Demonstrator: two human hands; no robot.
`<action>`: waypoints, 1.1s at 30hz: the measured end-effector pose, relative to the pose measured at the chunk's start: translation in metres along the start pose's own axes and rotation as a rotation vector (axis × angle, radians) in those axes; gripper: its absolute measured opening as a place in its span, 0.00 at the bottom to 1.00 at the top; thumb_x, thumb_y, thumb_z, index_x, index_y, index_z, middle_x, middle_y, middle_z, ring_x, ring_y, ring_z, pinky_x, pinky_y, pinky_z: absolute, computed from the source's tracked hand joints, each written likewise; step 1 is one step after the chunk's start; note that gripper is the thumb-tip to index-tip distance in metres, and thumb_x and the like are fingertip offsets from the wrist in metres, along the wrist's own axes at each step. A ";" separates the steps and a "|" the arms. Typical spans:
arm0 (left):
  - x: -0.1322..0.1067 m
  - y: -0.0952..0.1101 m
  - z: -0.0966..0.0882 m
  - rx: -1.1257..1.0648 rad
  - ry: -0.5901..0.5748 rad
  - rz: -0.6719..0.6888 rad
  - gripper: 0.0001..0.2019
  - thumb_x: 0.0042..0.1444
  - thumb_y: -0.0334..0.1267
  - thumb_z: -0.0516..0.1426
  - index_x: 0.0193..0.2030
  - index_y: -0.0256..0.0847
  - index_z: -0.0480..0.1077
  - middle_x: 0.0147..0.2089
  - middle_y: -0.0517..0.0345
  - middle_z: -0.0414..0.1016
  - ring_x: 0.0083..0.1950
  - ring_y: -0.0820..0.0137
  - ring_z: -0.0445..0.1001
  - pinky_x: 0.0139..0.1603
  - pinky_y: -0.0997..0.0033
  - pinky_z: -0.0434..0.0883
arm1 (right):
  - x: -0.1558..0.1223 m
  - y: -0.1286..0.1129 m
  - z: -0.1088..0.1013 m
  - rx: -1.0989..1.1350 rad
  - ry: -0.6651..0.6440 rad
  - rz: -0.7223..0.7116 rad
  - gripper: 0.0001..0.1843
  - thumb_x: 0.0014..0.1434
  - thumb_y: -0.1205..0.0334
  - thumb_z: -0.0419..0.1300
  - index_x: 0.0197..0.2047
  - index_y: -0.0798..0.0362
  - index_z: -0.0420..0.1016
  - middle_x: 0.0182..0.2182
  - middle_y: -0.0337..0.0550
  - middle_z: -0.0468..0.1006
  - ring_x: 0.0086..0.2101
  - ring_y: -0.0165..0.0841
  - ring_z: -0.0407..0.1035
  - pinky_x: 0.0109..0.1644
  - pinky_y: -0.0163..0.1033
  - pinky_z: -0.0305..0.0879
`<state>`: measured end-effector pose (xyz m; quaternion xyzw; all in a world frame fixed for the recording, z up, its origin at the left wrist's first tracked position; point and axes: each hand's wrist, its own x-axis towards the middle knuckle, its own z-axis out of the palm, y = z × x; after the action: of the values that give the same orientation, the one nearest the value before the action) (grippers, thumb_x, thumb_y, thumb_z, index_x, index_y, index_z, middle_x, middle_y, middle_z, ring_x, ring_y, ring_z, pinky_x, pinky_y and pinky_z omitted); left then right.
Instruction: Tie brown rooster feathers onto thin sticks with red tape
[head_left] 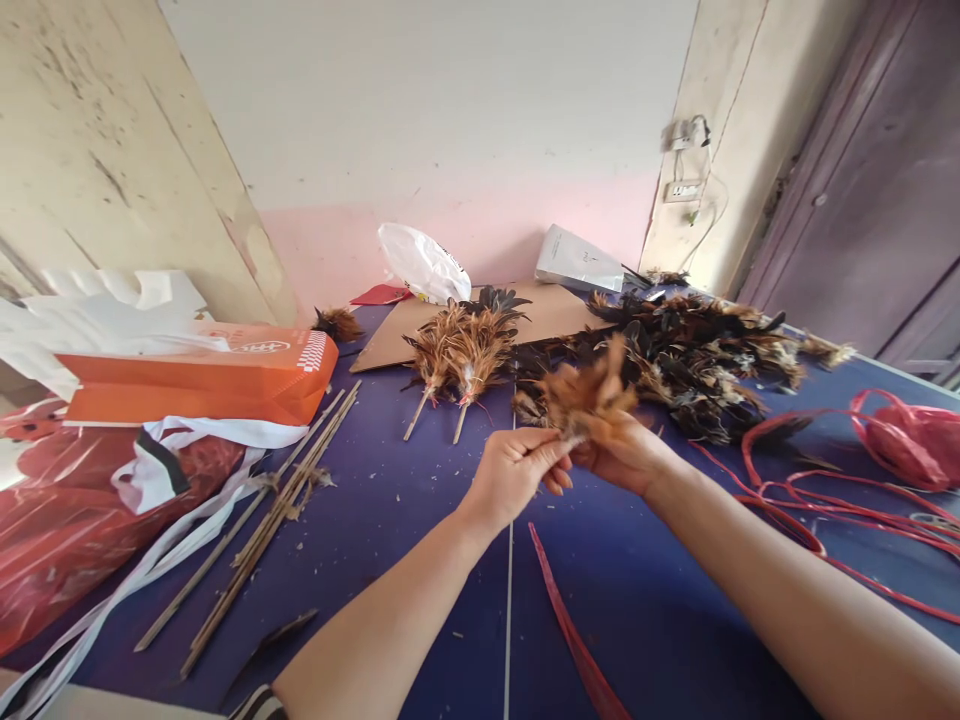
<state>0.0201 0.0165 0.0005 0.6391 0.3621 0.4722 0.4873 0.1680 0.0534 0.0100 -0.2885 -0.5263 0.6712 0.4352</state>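
Observation:
Both my hands meet above the blue table point(390, 520). My right hand point(622, 455) is closed around a bunch of brown feathers point(585, 395) that fans upward. My left hand point(514, 470) pinches the base of that same bunch, fingers pressed together. Just beyond them lie two small feather dusters on sticks point(457, 355). A large heap of dark and brown loose feathers point(697, 355) spreads to the right of my hands. A red strip point(574, 635) lies on the table under my forearms.
Several thin wooden sticks point(262, 520) lie at left. An orange paper bag point(202, 380) and red and white plastic bags point(82, 510) crowd the left edge. Red plastic string and a red bag point(900, 440) sit right. Cardboard point(540, 315) and white bags lie by the wall.

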 end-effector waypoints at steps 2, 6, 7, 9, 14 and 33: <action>0.005 -0.004 -0.002 -0.120 0.149 -0.037 0.12 0.48 0.44 0.56 0.24 0.36 0.70 0.21 0.60 0.69 0.21 0.75 0.67 0.22 0.75 0.65 | 0.004 0.008 0.009 0.197 0.071 0.021 0.11 0.45 0.61 0.60 0.20 0.54 0.62 0.15 0.34 0.62 0.18 0.25 0.57 0.24 0.33 0.57; 0.011 -0.013 -0.003 -0.252 0.279 -0.122 0.11 0.45 0.42 0.58 0.25 0.34 0.71 0.21 0.59 0.70 0.21 0.77 0.67 0.22 0.77 0.64 | 0.005 0.017 0.025 0.386 0.120 0.105 0.12 0.50 0.61 0.56 0.20 0.53 0.59 0.14 0.33 0.58 0.18 0.26 0.55 0.28 0.35 0.59; 0.011 -0.015 -0.003 -0.264 0.287 -0.138 0.11 0.45 0.41 0.59 0.25 0.33 0.71 0.21 0.59 0.70 0.21 0.78 0.66 0.22 0.78 0.63 | 0.004 0.020 0.027 0.404 0.113 0.119 0.13 0.51 0.61 0.55 0.19 0.53 0.58 0.14 0.33 0.57 0.19 0.26 0.55 0.29 0.36 0.59; 0.011 -0.019 -0.003 -0.265 0.300 -0.162 0.10 0.44 0.40 0.59 0.25 0.33 0.71 0.20 0.59 0.70 0.20 0.78 0.65 0.21 0.79 0.62 | 0.004 0.026 0.030 0.447 0.122 0.126 0.13 0.52 0.61 0.54 0.19 0.52 0.58 0.14 0.33 0.56 0.18 0.26 0.53 0.28 0.35 0.59; 0.013 -0.027 -0.002 -0.264 0.319 -0.213 0.10 0.43 0.40 0.59 0.23 0.32 0.71 0.18 0.59 0.68 0.18 0.79 0.63 0.19 0.79 0.60 | 0.007 0.040 0.029 0.508 0.183 0.126 0.11 0.51 0.67 0.54 0.19 0.53 0.60 0.14 0.33 0.56 0.17 0.24 0.50 0.26 0.34 0.57; 0.013 -0.024 -0.015 -0.129 0.025 -0.401 0.15 0.41 0.44 0.61 0.29 0.32 0.72 0.27 0.54 0.73 0.22 0.77 0.70 0.22 0.79 0.66 | 0.009 0.040 0.015 0.127 0.404 0.048 0.16 0.37 0.62 0.65 0.21 0.54 0.58 0.10 0.26 0.57 0.13 0.19 0.49 0.17 0.30 0.44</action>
<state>0.0093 0.0393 -0.0178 0.5158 0.4574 0.3957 0.6067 0.1403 0.0520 -0.0233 -0.4013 -0.3779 0.6418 0.5331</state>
